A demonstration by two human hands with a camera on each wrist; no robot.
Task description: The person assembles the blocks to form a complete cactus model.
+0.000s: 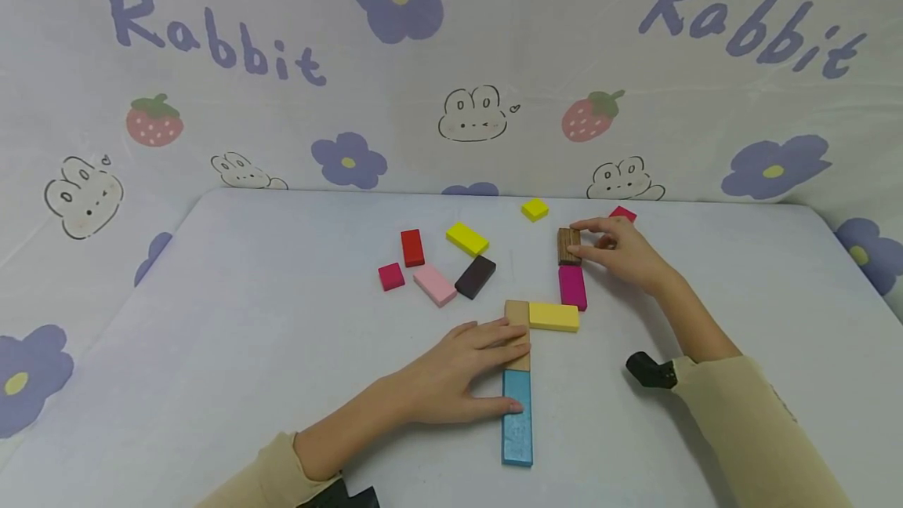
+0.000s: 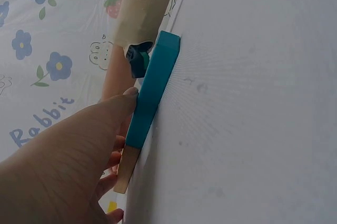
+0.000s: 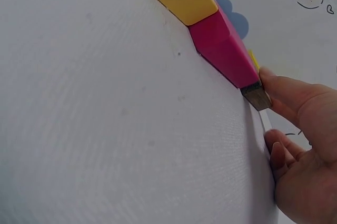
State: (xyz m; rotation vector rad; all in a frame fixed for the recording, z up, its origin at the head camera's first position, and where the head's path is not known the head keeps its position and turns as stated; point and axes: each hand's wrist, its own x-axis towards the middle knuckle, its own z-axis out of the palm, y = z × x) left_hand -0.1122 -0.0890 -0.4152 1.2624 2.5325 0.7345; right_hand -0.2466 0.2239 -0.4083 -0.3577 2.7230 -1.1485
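My left hand (image 1: 451, 375) rests with extended fingers over a tan block (image 1: 517, 310), its thumb on a blue block (image 1: 517, 441). These two lie end to end in a line, also seen along the table in the left wrist view. A pale yellow block (image 1: 553, 318) juts right from the tan block's far end. Beyond it a magenta block (image 1: 573, 288) points away, its near end at the yellow one. My right hand (image 1: 628, 257) pinches a brown wood-grained block (image 1: 565, 248) between thumb and index finger, right at the magenta block's far end.
Left of the row lie loose blocks: red (image 1: 412, 248), crimson (image 1: 391, 277), pink (image 1: 434, 285), black (image 1: 476, 277) and bright yellow (image 1: 467, 238). A small yellow block (image 1: 534, 209) sits near the back edge. Another red piece (image 1: 623, 213) is partly behind my right hand.
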